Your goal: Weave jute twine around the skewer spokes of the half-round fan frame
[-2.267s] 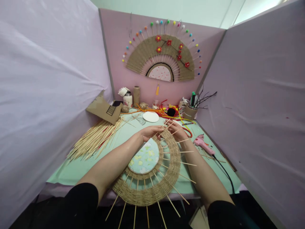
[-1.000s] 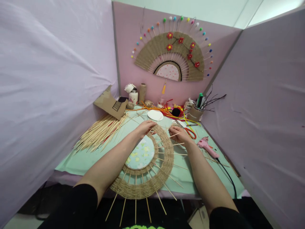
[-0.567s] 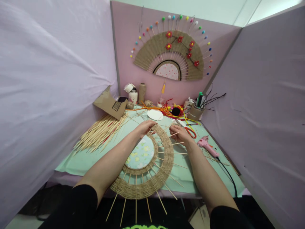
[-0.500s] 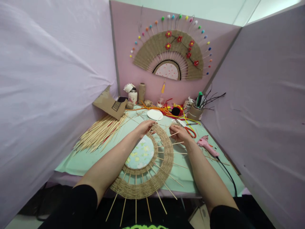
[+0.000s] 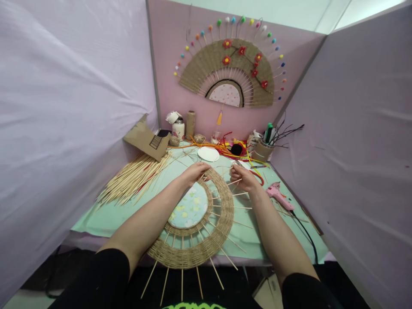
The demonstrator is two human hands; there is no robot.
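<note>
My left hand (image 5: 195, 172) grips the top of a round woven fan (image 5: 227, 214) made of brown twine over thin wooden sticks. A pale blue floral cloth disc (image 5: 190, 208) fills its centre, and bare stick ends fan out past the lower and right rim. My left forearm hides part of the left side. To the right of the rim, my right hand (image 5: 243, 178) is closed with its fingertips pinched on a thin strand of twine (image 5: 222, 166), which stretches towards the fan's top. The fan leans over the table's front edge.
Loose wooden sticks (image 5: 131, 180) lie left beside a cardboard piece (image 5: 149, 139). A pink glue gun (image 5: 280, 197) with a black cord and orange-handled scissors (image 5: 259, 177) lie right. Behind are a white oval (image 5: 208, 154), pipe cleaners and a pen holder (image 5: 263, 151). A finished fan (image 5: 206, 60) hangs on the wall.
My right hand has shifted slightly up and its fingers have turned, with the strand still pinched. My left hand and the fan hold nearly the same place. The view has moved slightly.
</note>
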